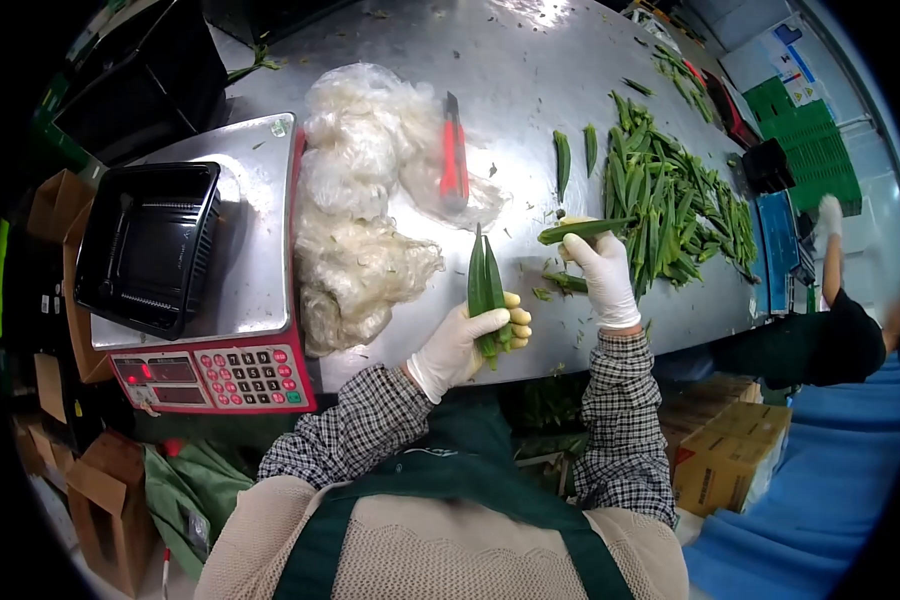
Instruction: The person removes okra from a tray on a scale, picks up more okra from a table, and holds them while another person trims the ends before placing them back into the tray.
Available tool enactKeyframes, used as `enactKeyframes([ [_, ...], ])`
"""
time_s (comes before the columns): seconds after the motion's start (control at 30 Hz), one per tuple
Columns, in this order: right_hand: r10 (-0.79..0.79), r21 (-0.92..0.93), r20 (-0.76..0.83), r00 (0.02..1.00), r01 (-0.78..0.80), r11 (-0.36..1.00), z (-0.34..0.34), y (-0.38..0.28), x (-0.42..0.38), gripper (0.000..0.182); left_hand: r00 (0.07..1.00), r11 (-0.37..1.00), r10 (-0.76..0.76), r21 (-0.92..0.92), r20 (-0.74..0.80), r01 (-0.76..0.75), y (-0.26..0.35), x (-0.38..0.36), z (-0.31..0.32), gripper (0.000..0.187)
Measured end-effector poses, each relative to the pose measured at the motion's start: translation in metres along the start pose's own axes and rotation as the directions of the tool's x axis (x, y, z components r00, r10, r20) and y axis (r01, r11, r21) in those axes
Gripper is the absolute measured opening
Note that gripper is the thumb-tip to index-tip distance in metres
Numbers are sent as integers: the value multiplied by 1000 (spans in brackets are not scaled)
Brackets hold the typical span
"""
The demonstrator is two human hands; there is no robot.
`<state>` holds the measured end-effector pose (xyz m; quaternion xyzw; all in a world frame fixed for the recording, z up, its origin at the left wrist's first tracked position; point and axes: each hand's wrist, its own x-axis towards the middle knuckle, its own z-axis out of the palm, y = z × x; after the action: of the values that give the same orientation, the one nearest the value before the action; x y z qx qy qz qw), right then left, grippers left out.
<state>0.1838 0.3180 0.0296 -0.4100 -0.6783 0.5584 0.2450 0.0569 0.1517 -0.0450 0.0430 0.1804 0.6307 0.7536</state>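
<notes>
- Looking down from the head camera, the left hand point(462, 345), in a white glove, is curled around a small bunch of okra pods point(486, 292), gripping them near the stem ends so the tips stand up over the steel bench point(530, 80).
- The right hand point(602, 272), gloved too, pinches a single okra pod point(582, 230) between thumb and fingers and holds it nearly level, just beside the big okra heap point(675, 205) spread across the right of the bench.
- A red utility knife point(453, 150) lies on crumpled clear plastic film point(360, 200), well apart from both hands.
- A black plastic tray point(148, 245) sits on the platform of a digital scale point(240, 375) at the left of the bench.
- A second person's gloved hand point(828, 215) reaches in at the far right, clear of the worker's own.
- My guess at the risks: the bunch is held low, so a slackened grip could let a pod slide out and drop off the bench edge near the body.
- The single pod is only pinched; a knock against the heap could twist it free or bruise it.
- Reaching across the film could snag it and drag the knife along.
</notes>
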Motion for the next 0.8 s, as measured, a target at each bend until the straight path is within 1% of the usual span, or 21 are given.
enactKeyframes([
  [0.03,43,41,35,998,-44,998,-4,-5,-1,30,1000,1000,1,-12,3,-1,-2,1,-3,36],
  [0.13,81,117,115,990,-94,989,-1,-11,-11,34,1000,1000,21,-18,-14,-21,1,3,4,40],
  [0.17,99,129,192,976,-125,984,-6,-8,-12,39,999,999,31,-18,-30,-31,3,1,8,42],
  [0.27,138,-29,445,885,-139,990,-7,-31,-23,44,999,991,42,-128,-27,-45,4,-1,14,48],
  [0.3,145,-121,510,848,-97,988,-3,-33,-25,50,999,988,26,-150,-19,-28,4,0,13,49],
  [0.33,151,-221,531,834,-36,975,0,-37,-24,51,1000,985,8,-170,-8,-10,5,0,13,50],
  [0.37,114,-192,428,897,-33,981,-2,-37,-18,48,1000,982,-7,-186,6,8,6,0,12,52],
  [0.4,76,-164,319,945,-24,986,-3,-36,-8,46,1000,991,-17,-135,17,19,7,-1,11,52],
  [0.43,63,-146,179,982,-36,989,-6,-38,7,40,999,996,-28,-84,26,30,7,-2,10,52],
  [0.47,15,-254,24,1000,-8,967,-9,-31,27,38,999,999,-38,-30,34,39,8,-3,10,52],
  [0.53,-145,-445,-139,980,69,893,-18,7,74,40,999,999,-44,-28,23,45,6,-2,9,53],
  [0.6,-220,-678,-207,953,22,735,-13,19,105,45,999,999,-38,-22,20,39,7,-1,9,54],
  [0.63,-131,-747,-256,958,-110,655,-8,12,112,49,999,998,-36,-44,30,37,7,0,9,54],
  [0.67,-108,-836,-250,962,-158,526,-8,18,122,50,999,998,-29,-51,34,31,7,0,10,55],
  [0.73,-13,-840,-260,966,-220,496,-13,17,135,49,999,997,-21,-70,39,24,9,0,12,55],
  [0.77,-87,-762,-228,970,-122,636,-27,40,145,48,997,997,-43,-54,60,47,10,0,11,55],
  [0.8,86,-420,-195,977,-163,893,-30,37,144,42,997,998,-45,-50,59,48,11,1,10,55],
])
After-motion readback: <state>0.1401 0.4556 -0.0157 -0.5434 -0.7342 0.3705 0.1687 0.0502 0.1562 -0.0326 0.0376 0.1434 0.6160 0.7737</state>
